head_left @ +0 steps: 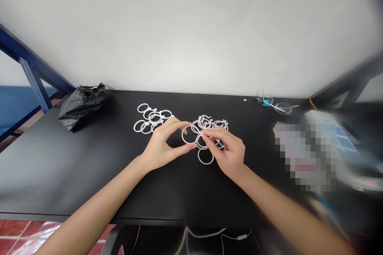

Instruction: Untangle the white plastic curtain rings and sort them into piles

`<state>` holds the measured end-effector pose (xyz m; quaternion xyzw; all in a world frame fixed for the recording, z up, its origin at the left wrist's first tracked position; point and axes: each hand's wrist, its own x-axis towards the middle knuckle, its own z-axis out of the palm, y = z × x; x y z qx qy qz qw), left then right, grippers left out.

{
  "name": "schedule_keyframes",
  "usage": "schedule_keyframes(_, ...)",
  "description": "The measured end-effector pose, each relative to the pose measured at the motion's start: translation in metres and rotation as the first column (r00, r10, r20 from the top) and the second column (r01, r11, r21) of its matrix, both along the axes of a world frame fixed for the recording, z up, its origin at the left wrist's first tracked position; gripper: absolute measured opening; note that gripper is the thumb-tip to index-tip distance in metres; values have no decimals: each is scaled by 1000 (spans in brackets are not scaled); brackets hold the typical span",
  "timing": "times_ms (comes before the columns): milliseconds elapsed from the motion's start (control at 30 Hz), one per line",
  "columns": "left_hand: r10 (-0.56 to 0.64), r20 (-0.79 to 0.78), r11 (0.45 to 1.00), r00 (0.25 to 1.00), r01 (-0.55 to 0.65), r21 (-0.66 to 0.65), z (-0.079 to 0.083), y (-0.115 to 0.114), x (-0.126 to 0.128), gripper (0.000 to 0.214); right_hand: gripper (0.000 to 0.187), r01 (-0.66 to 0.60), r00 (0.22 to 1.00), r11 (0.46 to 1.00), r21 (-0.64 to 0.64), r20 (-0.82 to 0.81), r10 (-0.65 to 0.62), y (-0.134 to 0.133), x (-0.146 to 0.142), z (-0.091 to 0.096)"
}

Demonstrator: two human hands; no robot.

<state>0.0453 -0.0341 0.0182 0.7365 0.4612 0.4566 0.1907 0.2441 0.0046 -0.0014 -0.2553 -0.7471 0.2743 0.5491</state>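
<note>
Between my hands is a white plastic ring (182, 137) with a small joint at its right side. My left hand (163, 143) grips the ring's edge, thumb below and fingers above. The joint is pinched by the thumb and fingertips of my right hand (229, 149), which partly hide it. Behind and under the right hand lies a pile of similar white rings (206, 156), some standing open at their ends. Another group of white rings (143, 108) lies beyond my left hand, partly covered by it.
On the black table (155, 195), a crumpled black plastic bag (83, 103) sits at the far left. Eyeglasses (273, 105) lie at the back right. Nearer on the right are a blurred-out object (302, 157) and a white power strip (335, 131). A pale wall (191, 28) rises behind.
</note>
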Motion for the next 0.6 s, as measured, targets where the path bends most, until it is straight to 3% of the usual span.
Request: schedule_keyframes(600, -22, 21, 1000, 1000, 22, 13, 2, -2, -1, 28, 28, 1, 999, 998, 66, -40, 2, 0, -2, 2)
